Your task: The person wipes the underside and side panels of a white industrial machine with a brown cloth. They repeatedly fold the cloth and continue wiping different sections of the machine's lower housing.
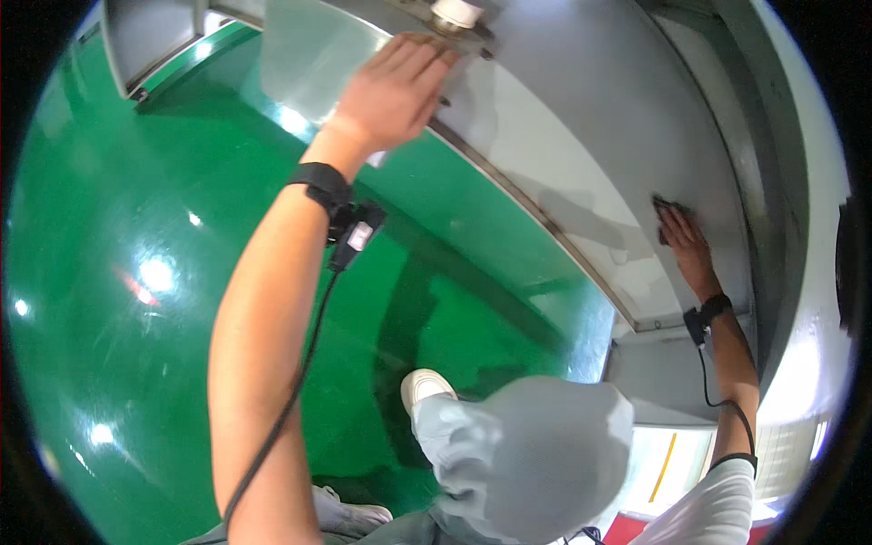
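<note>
My left hand [395, 86] lies flat, fingers together, on the upper edge of a large grey metal panel [581, 136], just below a small round white fitting [457, 11]. My right hand [684, 241] presses a small dark cloth [666, 205] against the same grey panel farther right. Both wrists wear a black strap with a small device and a cable running down the forearm. My raised knee in grey trousers [545, 454] sits between the arms.
A glossy green floor [136, 272] with light reflections fills the left. My white shoe [422, 386] stands on it. The panel's lower edge has a metal strip [545, 222]. A darker grey frame [772, 182] borders the panel on the right.
</note>
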Tool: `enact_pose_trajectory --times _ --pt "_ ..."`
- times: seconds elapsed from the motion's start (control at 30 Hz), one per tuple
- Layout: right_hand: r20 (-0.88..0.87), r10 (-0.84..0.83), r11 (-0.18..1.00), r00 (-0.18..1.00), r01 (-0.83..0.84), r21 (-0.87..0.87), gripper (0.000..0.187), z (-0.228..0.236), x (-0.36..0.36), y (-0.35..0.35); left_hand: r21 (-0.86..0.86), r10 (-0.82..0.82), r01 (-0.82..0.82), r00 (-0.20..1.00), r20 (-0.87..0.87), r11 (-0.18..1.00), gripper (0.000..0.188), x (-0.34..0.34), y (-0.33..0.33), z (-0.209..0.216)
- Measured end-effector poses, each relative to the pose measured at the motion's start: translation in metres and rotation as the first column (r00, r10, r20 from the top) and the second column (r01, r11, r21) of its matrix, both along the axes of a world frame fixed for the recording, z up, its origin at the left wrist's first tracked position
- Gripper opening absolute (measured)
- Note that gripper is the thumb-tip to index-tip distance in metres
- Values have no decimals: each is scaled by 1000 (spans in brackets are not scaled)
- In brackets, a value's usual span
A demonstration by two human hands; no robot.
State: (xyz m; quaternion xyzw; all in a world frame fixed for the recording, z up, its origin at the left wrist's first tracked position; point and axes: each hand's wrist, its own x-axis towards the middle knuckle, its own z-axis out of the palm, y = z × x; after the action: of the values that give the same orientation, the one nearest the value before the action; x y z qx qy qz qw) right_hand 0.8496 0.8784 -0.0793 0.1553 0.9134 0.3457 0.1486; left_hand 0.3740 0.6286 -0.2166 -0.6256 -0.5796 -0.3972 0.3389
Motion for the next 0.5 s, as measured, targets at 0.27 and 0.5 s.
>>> enact_pose_trajectory --times 0.27,0.5 --pt "-100 54 995 994 -45 93 70 18 0 -12 98 32 -30 999 -24 995 35 6 -4 -8" --pt "-116 292 954 949 -298 -37 49 -44 -165 -29 117 88 -86 996 -17 989 35 4 -7 -10"
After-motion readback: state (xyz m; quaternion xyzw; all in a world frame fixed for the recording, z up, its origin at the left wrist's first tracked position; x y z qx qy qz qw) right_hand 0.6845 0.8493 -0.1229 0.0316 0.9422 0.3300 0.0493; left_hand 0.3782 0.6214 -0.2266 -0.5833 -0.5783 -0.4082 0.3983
